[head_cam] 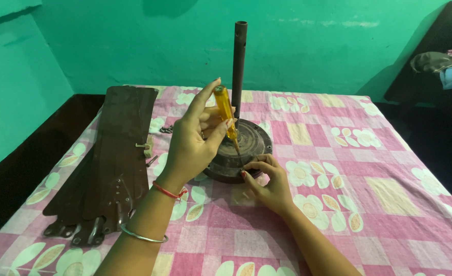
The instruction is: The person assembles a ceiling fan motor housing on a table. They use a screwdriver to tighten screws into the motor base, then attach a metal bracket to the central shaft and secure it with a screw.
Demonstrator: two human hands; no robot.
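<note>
A bed [389, 168] covered with a pink checked sheet printed with pale flowers fills most of the view, set against green walls. On its left side lies a stack of dark brown ceiling fan blades [111, 163], their metal brackets pointing toward the person. Near the middle of the bed stands the ceiling fan motor [244, 153], a round dark housing lying flat, with its brown downrod [239, 64] rising straight up from the centre.

The person's left forearm comes up from the bottom edge, wearing a silver bangle and a red thread at the wrist. The left hand [193, 140] is raised above the motor's near left side, wrist bent back, its grip closed on a yellow-handled screwdriver [227, 113]: thumb and fingers pinch the handle, with the index finger stretched up along it toward the top. The screwdriver stands nearly upright, leaning slightly, with its tip down on the top face of the motor housing.

The right forearm reaches in from the lower right. The right hand [267, 184] rests low on the sheet against the motor's near edge, fingers curled, fingertips touching the rim; its grip holds nothing that can be made out.

A few small screws [165, 129] lie on the sheet between the blades and the motor.
</note>
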